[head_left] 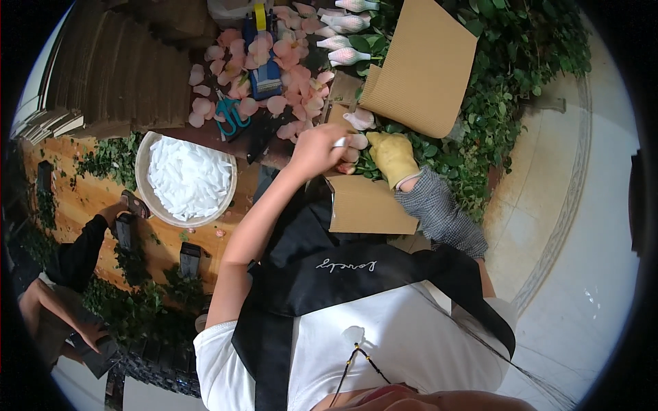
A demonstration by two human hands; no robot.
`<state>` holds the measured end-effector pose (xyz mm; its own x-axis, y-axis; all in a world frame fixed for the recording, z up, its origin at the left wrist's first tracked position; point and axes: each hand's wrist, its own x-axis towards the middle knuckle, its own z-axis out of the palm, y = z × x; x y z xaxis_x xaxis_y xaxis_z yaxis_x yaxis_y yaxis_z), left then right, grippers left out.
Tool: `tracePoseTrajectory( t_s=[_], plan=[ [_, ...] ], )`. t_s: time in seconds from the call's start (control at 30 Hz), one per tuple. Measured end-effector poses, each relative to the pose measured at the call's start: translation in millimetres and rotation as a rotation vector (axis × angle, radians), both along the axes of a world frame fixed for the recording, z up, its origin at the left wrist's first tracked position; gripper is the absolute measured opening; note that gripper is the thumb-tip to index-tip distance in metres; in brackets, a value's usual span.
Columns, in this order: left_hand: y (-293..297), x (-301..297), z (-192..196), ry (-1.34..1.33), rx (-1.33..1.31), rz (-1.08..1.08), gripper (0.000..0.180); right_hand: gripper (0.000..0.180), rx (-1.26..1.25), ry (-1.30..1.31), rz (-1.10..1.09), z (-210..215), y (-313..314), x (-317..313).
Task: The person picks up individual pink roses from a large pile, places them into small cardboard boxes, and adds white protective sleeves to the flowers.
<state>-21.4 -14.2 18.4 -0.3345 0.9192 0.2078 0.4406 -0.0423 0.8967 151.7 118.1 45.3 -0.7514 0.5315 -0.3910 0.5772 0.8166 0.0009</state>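
My bare left hand is closed, its fingers bent at the pale pink petals of a rose. A small white band or piece shows at its fingers; I cannot tell whether it is worn or held. Beside it on the right, my right hand, in a yellow glove with a checked oversleeve, is curled round leafy rose stems. Its fingertips are mostly hidden. Just beyond the hands lies another pale pink rose head. Corrugated cardboard lies below the hands, and a larger sheet stands beyond them.
Left stands a round tub of white sleeve-like pieces. Loose pink petals, teal-handled scissors and a blue tape dispenser lie ahead. Net-wrapped rosebuds lie far off; foliage fills the right. Another person's arm shows left.
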Motion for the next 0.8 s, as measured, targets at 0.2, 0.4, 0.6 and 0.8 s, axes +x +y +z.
tracePoseTrajectory(
  t_s=[0.2, 0.4, 0.6, 0.8],
  plan=[
    [-42.4, -58.6, 10.7, -0.257, 0.004, 0.194, 0.008, 0.021, -0.125, 0.017, -0.002, 40.5, 2.7, 3.0],
    [3.4, -27.7, -0.9, -0.214, -0.325, -0.058, 0.035, 0.025, 0.156, -0.124, 0.015, 20.0, 15.0, 5.4],
    [37.1, 9.2, -11.5, 0.276, -0.187, 0.133, 0.019, 0.026, 0.166, 0.004, 0.015, 2.3, 14.7, 3.3],
    [13.3, 9.1, -12.8, -0.203, -0.024, 0.210, 0.014, 0.022, 0.219, 0.009, -0.145, -5.6, 18.2, 14.2]
  ],
)
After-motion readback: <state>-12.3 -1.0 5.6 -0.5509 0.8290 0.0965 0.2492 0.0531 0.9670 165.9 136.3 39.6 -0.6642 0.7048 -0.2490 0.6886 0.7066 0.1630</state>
